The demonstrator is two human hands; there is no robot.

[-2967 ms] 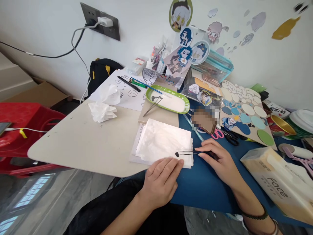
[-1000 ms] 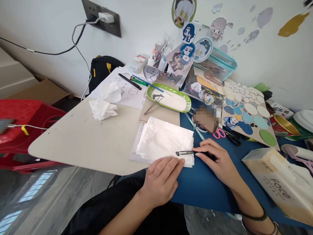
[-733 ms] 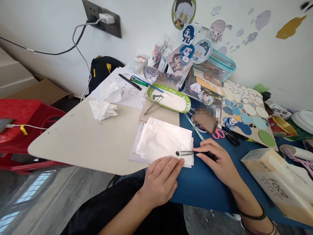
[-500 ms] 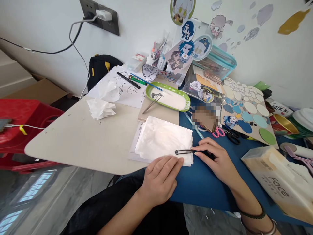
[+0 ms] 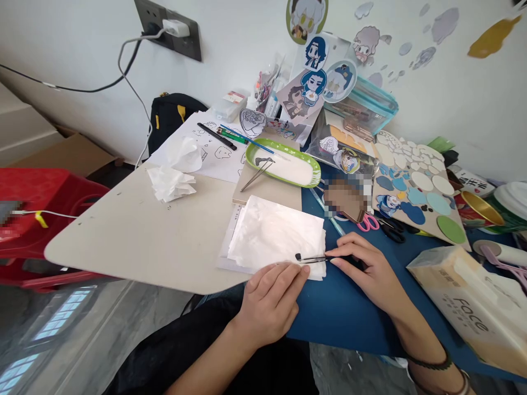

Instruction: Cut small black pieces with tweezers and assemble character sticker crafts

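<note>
My right hand (image 5: 366, 269) pinches a pair of dark tweezers (image 5: 317, 259) between thumb and fingers. Their tips point left, at a small black piece (image 5: 298, 257) on the stack of white tissue (image 5: 275, 230); whether they grip it I cannot tell. My left hand (image 5: 272, 299) lies along the near edge of the stack, fingers stretched out and pressing on it. Behind the stack, a second pair of metal tweezers (image 5: 256, 175) leans on the rim of a green oval dish (image 5: 315, 178) with white contents, a dark piece near its tips.
Crumpled tissue (image 5: 171, 184) and drawn sheets (image 5: 222, 156) lie on the left. Pink-handled scissors (image 5: 368, 222), a board of painted cutouts (image 5: 420, 203) and a tissue pack (image 5: 461, 307) stand to the right. Stickers and a teal pouch (image 5: 370, 104) are against the wall.
My right hand with the tweezers has shifted very slightly right, and the tweezers have turned a little. The black piece now shows more clearly at their tips. My left hand stays put.
</note>
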